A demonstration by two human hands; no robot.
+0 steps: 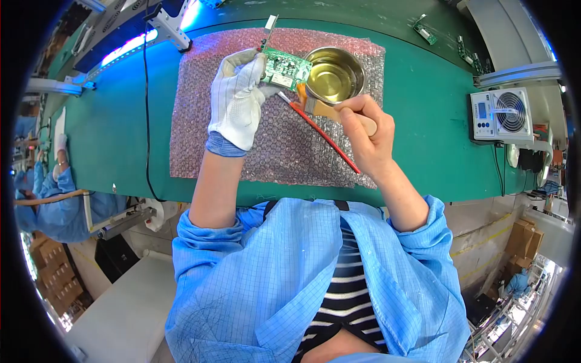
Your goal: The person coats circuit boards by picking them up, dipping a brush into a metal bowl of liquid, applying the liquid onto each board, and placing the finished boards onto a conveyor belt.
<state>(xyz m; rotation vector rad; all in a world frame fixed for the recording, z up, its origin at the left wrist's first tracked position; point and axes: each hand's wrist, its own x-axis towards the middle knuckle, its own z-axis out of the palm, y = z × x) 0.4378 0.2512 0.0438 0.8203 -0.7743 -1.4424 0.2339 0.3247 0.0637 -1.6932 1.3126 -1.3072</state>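
My left hand [235, 100], in a white glove with a blue cuff, grips a green circuit board [284, 70] by its left edge. Bare, my right hand [370, 136] is closed around the wooden handle of a flat paintbrush [327, 111]. The brush's bristles lie just below the board's lower right corner; whether they touch it I cannot tell. Behind the brush stands a round metal bowl [334, 75] with yellowish liquid inside. A thin red-handled brush [324, 134] lies slantwise on the bubble wrap [272, 160], beneath both hands.
A white ionizer fan [501, 114] stands at the right of the green table [423, 145]. More circuit boards [425, 31] lie at the back right. A black cable [147, 109] crosses the left side, under a lit blue lamp [129, 47]. Another person's arm [62, 160] rests at far left.
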